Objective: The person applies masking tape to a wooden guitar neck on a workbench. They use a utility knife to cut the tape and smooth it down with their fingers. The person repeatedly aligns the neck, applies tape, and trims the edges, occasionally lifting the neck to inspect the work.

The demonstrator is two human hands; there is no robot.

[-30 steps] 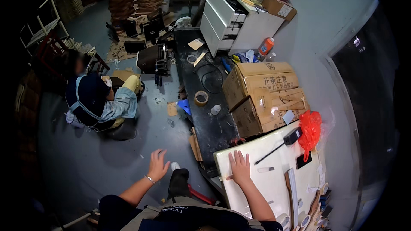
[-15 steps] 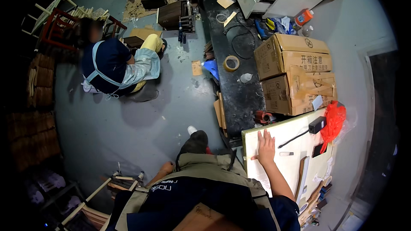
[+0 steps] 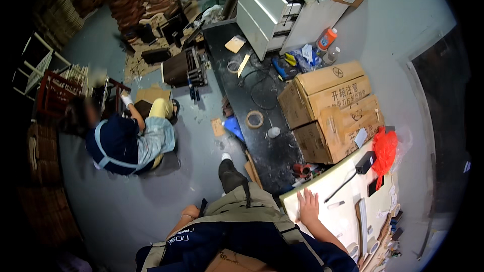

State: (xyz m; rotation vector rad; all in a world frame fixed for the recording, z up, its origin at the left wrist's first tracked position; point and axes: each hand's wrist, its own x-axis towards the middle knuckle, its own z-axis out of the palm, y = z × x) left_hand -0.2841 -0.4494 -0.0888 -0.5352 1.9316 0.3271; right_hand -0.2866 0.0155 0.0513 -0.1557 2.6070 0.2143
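Note:
My right hand (image 3: 308,208) rests palm down on the white tabletop (image 3: 322,221), near its far left corner, with fingers spread and nothing held. Beyond it lie a black power adapter (image 3: 366,162) with a cable and a red plastic bag (image 3: 385,151). A small pale strip (image 3: 335,205) is beside the hand, and a long narrow wooden piece (image 3: 361,221) lies to its right. My left hand (image 3: 190,212) hangs low beside my khaki apron (image 3: 242,205), with a bracelet at the wrist; its fingers are hidden, and I see nothing in it.
Ahead stands a black bench (image 3: 267,146) with a tape roll (image 3: 254,119) and cartons (image 3: 333,111). At left a seated co-worker (image 3: 121,143) in a light blue apron is on the floor side. Dark wooden parts (image 3: 184,68) lie farther off beside a white drawer cabinet (image 3: 262,15).
My view has shifted, so bench and cartons sit lower and more of the far wood stacks shows. My right hand stays on the tabletop. The co-worker's gloved hand now reaches toward a dark red frame.

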